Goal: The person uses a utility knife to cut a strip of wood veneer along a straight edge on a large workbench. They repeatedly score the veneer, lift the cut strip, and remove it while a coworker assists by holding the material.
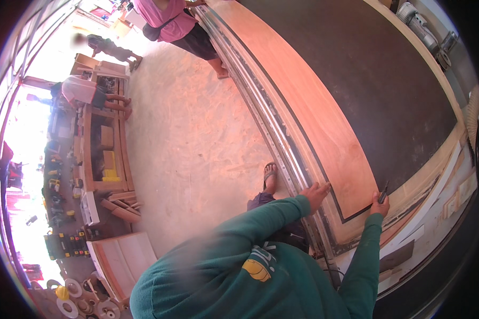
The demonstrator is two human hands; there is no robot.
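A long light-wood panel (324, 122) lies along the table, its near end close to me. Beside it on the right is a large dark-brown sheet (367, 64) with a pale wood border. My left hand (316, 195) rests at the panel's near left corner, fingers stretched out over the table's edge strip. My right hand (378, 206) is at the panel's near right corner, closed around a small dark pointed tool (383, 193). Its tip points away from me; I cannot make out its exact kind.
A metal rail (271, 114) runs along the table's left side. A person in a pink top (170, 21) stands at its far end. Two people are farther off at left, near wooden shelving (104, 143). A motor (418, 21) and a ribbed hose (472, 114) are at the right.
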